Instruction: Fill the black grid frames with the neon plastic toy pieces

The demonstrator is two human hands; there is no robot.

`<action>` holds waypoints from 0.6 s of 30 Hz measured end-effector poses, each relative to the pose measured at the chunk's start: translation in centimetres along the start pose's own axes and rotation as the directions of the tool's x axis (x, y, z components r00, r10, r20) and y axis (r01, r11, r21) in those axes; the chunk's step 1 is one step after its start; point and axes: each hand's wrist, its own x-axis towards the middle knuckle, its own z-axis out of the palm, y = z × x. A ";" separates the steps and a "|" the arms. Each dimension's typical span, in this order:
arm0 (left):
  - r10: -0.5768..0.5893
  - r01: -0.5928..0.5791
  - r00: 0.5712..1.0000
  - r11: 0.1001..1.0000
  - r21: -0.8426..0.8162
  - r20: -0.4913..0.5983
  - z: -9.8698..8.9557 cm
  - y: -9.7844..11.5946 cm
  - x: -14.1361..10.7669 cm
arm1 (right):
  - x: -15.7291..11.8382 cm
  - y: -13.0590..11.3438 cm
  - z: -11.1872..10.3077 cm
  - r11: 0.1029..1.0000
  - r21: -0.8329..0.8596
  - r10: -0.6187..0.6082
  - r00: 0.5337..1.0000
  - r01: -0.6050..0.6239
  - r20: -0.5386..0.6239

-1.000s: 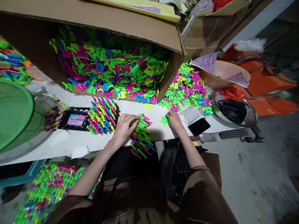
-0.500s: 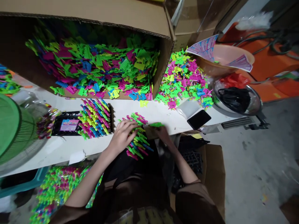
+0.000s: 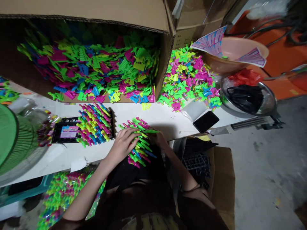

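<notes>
My left hand (image 3: pixel 124 143) is closed over the left side of a dense cluster of pink, green, yellow and blue plastic toys (image 3: pixel 143 150), at the table's front edge above my lap. Its fingertips press on the upper rows. At the cluster's right side, my right hand (image 3: pixel 157 139) pinches a green plastic toy (image 3: pixel 151 131), which lies against the upper rows. My fingers partly cover that toy. Left of my hands, a black display tray (image 3: pixel 68 120) with a printed label holds a similar slanted block of toys (image 3: pixel 94 124).
A large cardboard box (image 3: pixel 165 64) full of loose plastic pieces lies open behind. More pieces (image 3: pixel 189 80) are heaped at its right. A phone (image 3: pixel 206 121), a metal bowl (image 3: pixel 266 105) and an orange basin (image 3: pixel 251 48) are on the right; a green basket (image 3: pixel 9 134) is on the left.
My right hand has moved left with the green plastic toy, from beside the cluster to touching it. My left hand stays on the cluster. The camera view has shifted slightly.
</notes>
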 end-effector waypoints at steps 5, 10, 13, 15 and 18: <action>-0.010 0.010 1.000 1.000 -0.017 0.012 0.0 0.0 0.0 | 0.2 -0.5 0.5 0.995 -0.071 -0.068 0.998 0.069 0.010; -0.002 0.002 1.000 1.000 -0.028 0.005 0.2 -0.1 0.1 | -0.1 0.1 1.0 0.992 -0.089 -0.094 0.996 0.094 0.012; -0.003 0.002 1.000 1.000 -0.029 -0.010 0.4 -0.4 0.1 | 0.0 1.3 1.3 0.991 -0.115 -0.064 0.998 0.063 -0.010; 0.008 -0.009 1.000 1.000 -0.027 -0.027 0.5 -0.5 -0.1 | 0.0 2.0 0.8 0.992 -0.122 -0.027 0.999 0.022 -0.038; 0.043 -0.046 0.997 0.998 -0.047 -0.066 0.5 -0.7 -0.4 | -0.3 2.2 -2.4 0.970 -0.241 -0.024 0.976 -0.030 -0.217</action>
